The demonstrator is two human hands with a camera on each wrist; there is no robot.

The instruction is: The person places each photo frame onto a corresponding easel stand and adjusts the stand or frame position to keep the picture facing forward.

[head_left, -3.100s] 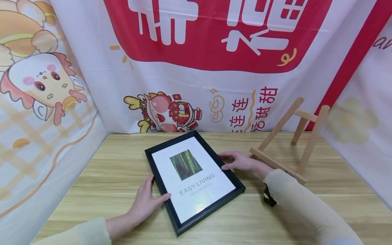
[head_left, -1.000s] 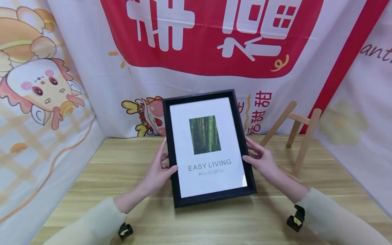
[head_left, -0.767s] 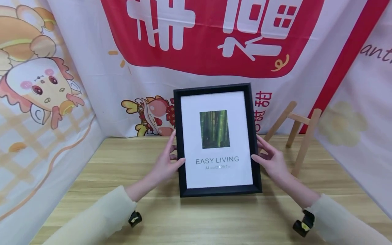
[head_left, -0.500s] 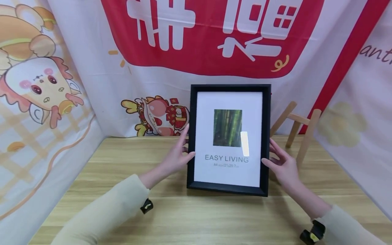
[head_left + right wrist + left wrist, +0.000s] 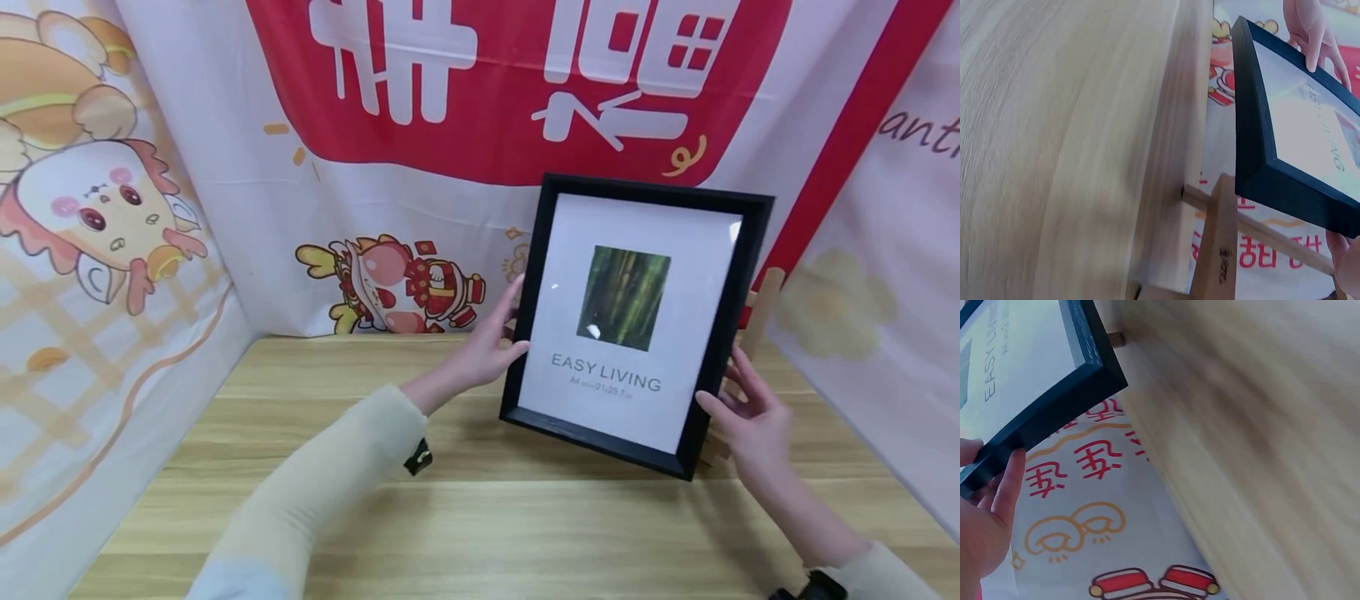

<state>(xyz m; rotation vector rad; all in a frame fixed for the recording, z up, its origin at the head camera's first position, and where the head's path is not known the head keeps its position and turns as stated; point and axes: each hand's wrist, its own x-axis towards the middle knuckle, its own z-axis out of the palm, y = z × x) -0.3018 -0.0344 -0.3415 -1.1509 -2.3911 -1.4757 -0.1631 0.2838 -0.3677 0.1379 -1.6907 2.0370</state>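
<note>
Both hands hold a black picture frame [image 5: 630,408] upright, tilted clockwise, with a white sheet inside that shows a green bamboo photo and "EASY LIVING". My left hand [image 5: 491,346] grips its left edge, thumb on the front and fingers behind. On the opposite edge my right hand [image 5: 757,421] grips lower down, its thumb likewise on the front. Behind the frame stands a small wooden easel [image 5: 767,312], mostly hidden in the head view. The right wrist view shows the easel's ledge and leg [image 5: 1217,250] under the frame's lower corner, with a gap between them.
A wood-grain table [image 5: 337,500] spreads beneath the hands. Printed cloth hangs at the back [image 5: 360,192], on the left [image 5: 97,350] and on the right [image 5: 847,400]. A dark wrist device [image 5: 418,457] sits at the left cuff.
Both hands have raised the frame from lying near the table to upright and carried it right, over the easel. It has turned from a leftward to a rightward tilt.
</note>
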